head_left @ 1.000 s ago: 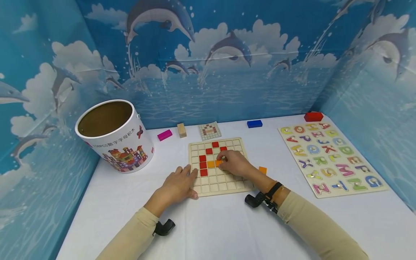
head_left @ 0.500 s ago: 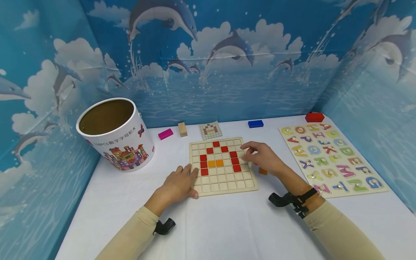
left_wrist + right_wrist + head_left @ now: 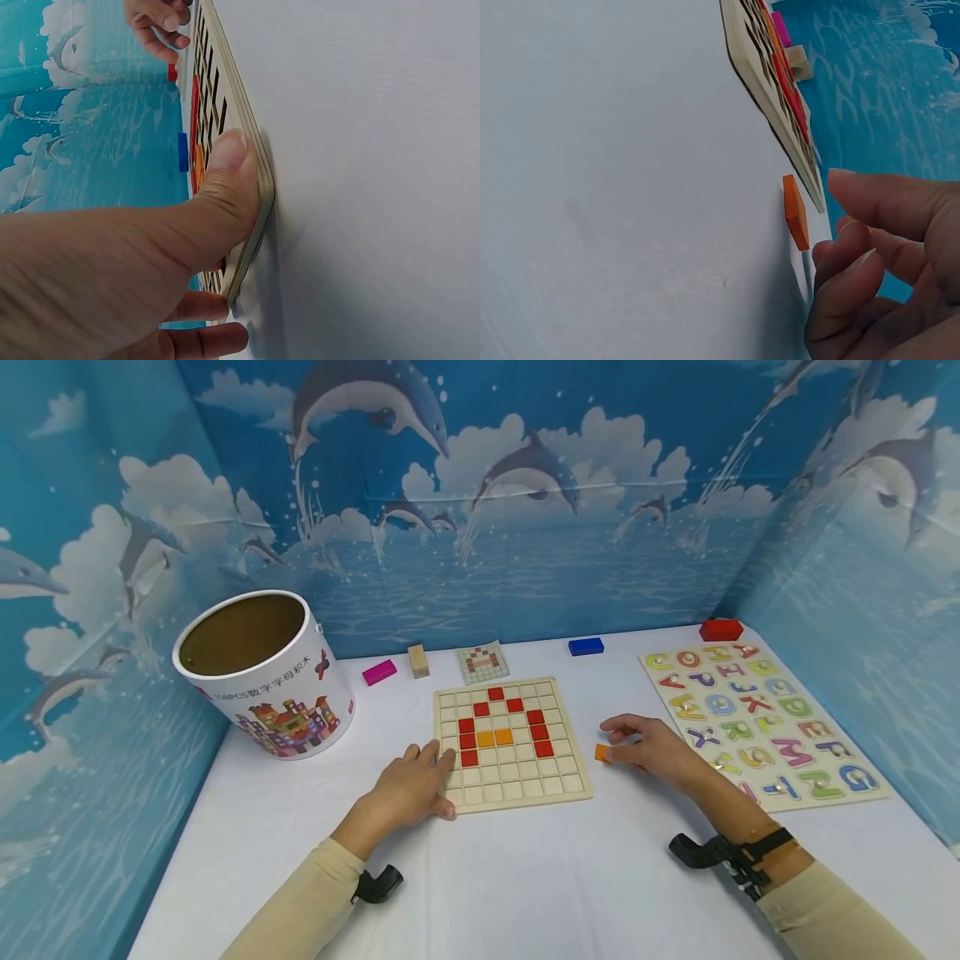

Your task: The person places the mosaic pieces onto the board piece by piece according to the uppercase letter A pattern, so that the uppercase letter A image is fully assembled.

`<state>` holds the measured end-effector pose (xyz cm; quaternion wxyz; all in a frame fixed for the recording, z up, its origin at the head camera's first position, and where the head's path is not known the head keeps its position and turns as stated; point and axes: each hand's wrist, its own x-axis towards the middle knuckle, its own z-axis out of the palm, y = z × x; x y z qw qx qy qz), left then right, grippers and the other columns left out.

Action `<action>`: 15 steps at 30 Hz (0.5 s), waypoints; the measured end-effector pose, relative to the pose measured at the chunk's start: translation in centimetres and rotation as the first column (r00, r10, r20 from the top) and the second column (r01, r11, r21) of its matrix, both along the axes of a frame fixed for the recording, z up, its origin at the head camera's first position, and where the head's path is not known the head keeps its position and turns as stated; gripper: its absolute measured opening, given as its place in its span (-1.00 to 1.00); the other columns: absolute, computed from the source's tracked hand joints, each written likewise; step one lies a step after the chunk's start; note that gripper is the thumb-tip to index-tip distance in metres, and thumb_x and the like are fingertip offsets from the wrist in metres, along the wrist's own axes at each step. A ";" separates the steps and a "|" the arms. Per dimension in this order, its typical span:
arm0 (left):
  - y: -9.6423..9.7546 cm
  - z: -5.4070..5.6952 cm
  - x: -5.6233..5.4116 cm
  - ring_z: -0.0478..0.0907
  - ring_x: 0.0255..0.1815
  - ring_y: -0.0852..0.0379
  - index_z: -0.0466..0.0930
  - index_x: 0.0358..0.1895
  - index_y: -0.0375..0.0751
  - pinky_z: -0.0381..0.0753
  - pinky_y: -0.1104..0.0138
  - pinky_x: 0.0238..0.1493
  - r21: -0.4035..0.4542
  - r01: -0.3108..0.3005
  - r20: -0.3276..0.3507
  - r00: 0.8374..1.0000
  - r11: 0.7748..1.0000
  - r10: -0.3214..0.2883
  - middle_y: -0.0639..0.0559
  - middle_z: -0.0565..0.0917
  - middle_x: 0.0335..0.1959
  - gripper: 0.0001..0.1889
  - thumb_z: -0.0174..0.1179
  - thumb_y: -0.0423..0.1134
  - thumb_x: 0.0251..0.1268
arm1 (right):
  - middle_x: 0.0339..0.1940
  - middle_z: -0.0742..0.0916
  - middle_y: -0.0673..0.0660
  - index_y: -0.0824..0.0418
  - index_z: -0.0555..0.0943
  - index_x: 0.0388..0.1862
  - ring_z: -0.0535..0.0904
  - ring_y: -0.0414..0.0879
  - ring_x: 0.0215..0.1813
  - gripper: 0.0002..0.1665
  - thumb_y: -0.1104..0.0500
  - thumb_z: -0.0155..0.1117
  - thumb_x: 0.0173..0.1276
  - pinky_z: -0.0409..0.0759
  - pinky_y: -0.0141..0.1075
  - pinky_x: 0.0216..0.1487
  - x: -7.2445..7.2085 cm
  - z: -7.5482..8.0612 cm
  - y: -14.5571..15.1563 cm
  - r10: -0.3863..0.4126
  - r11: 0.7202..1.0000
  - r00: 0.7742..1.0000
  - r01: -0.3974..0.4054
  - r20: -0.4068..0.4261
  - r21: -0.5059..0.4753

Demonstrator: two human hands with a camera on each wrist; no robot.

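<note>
A square wooden grid board (image 3: 517, 789) lies on the white table, with several red tiles (image 3: 538, 732) and two orange tiles (image 3: 495, 737) set in its cells. My left hand (image 3: 411, 789) rests along the board's left side, its thumb (image 3: 229, 154) on the near corner in the left wrist view. Right of the board my right hand (image 3: 656, 752) is over a loose orange tile (image 3: 601, 752), fingertips right at it in the head view. In the right wrist view that tile (image 3: 796, 213) lies on the table beyond the parted thumb and fingers.
Behind the board is a small pattern card (image 3: 482, 662), with a wooden block (image 3: 419, 661), a magenta block (image 3: 379, 672) and a blue block (image 3: 586, 647). A white bucket (image 3: 300, 702) stands left. A letter puzzle board (image 3: 738, 714) and a red block (image 3: 721, 630) are right.
My right hand has left an orange tile in the board and moved right, to the loose orange tile. My left hand has stayed at the board's side.
</note>
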<state>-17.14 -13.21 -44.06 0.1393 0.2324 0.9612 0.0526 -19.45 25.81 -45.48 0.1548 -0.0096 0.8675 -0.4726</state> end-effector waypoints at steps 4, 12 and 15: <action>0.0 -0.1 0.0 0.33 0.33 -0.21 0.30 0.54 -0.20 0.47 -0.02 0.21 -0.001 0.000 -0.001 1.000 1.000 0.000 -0.31 0.26 0.55 -0.02 0.46 0.14 0.06 | 0.10 0.59 0.22 0.22 0.55 0.34 0.43 0.06 0.03 -0.42 0.18 0.41 0.34 0.53 -0.25 -0.18 0.0 -0.5 -0.5 0.038 0.997 0.999 -0.037 -0.019 0.064; -0.1 -0.1 0.1 0.33 0.34 -0.21 0.29 0.55 -0.20 0.45 -0.03 0.23 0.014 0.006 0.000 1.000 1.000 -0.006 -0.31 0.26 0.55 -0.01 0.45 0.15 0.06 | 0.04 0.65 0.22 0.22 0.68 0.12 0.44 0.11 0.08 -0.63 0.27 0.39 0.32 0.49 -0.09 0.05 0.0 -0.9 -1.5 0.046 0.981 0.996 -0.031 -0.072 0.194; -0.1 -0.1 0.0 0.33 0.34 -0.21 0.30 0.54 -0.21 0.46 -0.03 0.22 0.011 0.012 -0.010 1.000 1.000 -0.012 -0.31 0.26 0.55 -0.01 0.45 0.16 0.06 | -0.06 0.63 0.19 0.19 0.66 0.04 0.46 0.09 0.03 -0.69 0.28 0.39 0.31 0.47 -0.11 0.02 0.0 -0.8 -1.6 0.046 0.981 0.996 -0.029 -0.083 0.194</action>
